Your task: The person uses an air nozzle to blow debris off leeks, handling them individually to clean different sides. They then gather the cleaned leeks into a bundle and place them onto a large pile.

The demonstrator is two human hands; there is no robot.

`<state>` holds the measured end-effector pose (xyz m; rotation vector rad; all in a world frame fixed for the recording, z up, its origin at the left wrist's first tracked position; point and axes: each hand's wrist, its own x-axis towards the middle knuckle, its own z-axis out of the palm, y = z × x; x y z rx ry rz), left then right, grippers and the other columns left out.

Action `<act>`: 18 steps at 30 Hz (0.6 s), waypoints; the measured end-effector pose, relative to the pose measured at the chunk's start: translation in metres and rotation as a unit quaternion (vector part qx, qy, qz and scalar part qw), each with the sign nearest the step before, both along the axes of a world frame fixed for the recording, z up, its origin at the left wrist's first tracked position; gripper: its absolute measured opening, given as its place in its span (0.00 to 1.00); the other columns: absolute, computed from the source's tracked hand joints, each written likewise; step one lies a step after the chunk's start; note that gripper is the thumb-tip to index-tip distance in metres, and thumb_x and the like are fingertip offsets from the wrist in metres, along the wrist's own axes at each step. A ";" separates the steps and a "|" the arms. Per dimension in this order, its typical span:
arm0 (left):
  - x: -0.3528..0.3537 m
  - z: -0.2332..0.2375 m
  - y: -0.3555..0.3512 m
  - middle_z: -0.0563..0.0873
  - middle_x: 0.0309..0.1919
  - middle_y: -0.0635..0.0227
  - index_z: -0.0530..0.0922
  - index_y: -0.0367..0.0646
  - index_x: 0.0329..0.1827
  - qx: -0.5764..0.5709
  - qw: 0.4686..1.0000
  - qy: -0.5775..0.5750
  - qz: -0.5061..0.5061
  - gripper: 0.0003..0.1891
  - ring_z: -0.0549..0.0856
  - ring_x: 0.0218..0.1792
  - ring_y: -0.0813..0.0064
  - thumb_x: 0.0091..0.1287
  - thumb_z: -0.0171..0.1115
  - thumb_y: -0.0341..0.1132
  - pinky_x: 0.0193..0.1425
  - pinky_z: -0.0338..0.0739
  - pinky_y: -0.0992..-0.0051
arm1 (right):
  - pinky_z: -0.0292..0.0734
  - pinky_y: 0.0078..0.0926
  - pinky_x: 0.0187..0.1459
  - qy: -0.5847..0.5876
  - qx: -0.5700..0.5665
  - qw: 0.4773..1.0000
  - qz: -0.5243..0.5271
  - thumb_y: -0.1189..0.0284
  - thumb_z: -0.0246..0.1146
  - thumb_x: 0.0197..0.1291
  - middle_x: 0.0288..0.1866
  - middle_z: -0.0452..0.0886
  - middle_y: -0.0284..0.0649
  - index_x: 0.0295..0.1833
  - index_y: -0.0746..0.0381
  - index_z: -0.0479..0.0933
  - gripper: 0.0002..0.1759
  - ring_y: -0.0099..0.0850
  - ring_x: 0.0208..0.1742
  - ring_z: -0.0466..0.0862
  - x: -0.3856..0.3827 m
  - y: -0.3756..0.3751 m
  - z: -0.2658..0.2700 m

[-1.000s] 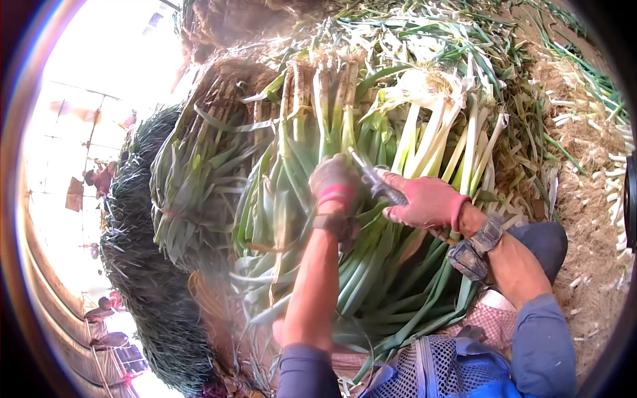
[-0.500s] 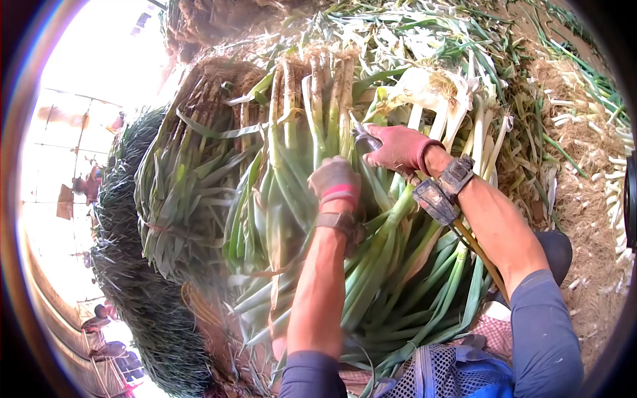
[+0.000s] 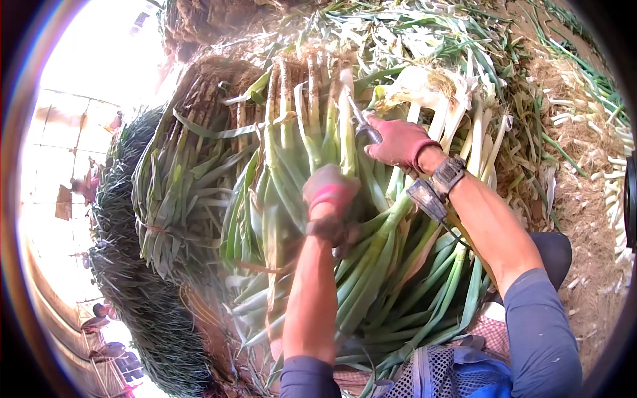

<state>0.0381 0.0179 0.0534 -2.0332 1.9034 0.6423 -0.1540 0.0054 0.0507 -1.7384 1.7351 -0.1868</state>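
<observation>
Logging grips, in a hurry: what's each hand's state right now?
Left hand: closed on the leek stalks.
Right hand: closed, holding a small metal tool.

Bundled green leeks (image 3: pixel 282 159) lie roots away, blade (image 3: pixel 362 123) against them

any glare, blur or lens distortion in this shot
Head view: strong fisheye, with a dark round vignette and curved edges; the open area at upper left is blown out white; the left hand gripping the leeks is slightly blurred; the right hand with its metal tool looks sharper.
</observation>
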 end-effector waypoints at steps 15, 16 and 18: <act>0.006 0.009 0.028 0.94 0.46 0.50 0.93 0.42 0.47 0.027 0.999 -0.018 0.004 0.27 0.92 0.52 0.50 0.60 0.74 0.58 0.61 0.84 0.57 | 0.79 0.36 0.66 -0.121 0.043 0.991 -0.035 0.57 0.68 0.61 0.62 0.88 0.49 0.86 0.54 0.64 0.47 0.45 0.60 0.89 -0.012 0.011 0.021; 0.003 0.011 0.030 0.94 0.46 0.50 0.93 0.42 0.47 0.022 1.000 -0.016 0.001 0.27 0.92 0.52 0.50 0.60 0.74 0.58 0.61 0.84 0.57 | 0.79 0.37 0.67 -0.079 0.027 0.996 -0.008 0.55 0.67 0.61 0.62 0.88 0.50 0.85 0.55 0.65 0.46 0.47 0.60 0.89 -0.012 0.016 0.017; -0.003 0.018 0.041 0.94 0.47 0.50 0.93 0.43 0.48 0.009 1.000 -0.027 0.000 0.26 0.92 0.53 0.49 0.61 0.73 0.57 0.62 0.84 0.57 | 0.79 0.39 0.67 -0.045 0.048 0.998 -0.017 0.53 0.67 0.62 0.62 0.88 0.51 0.85 0.55 0.65 0.46 0.48 0.62 0.88 -0.014 0.031 0.019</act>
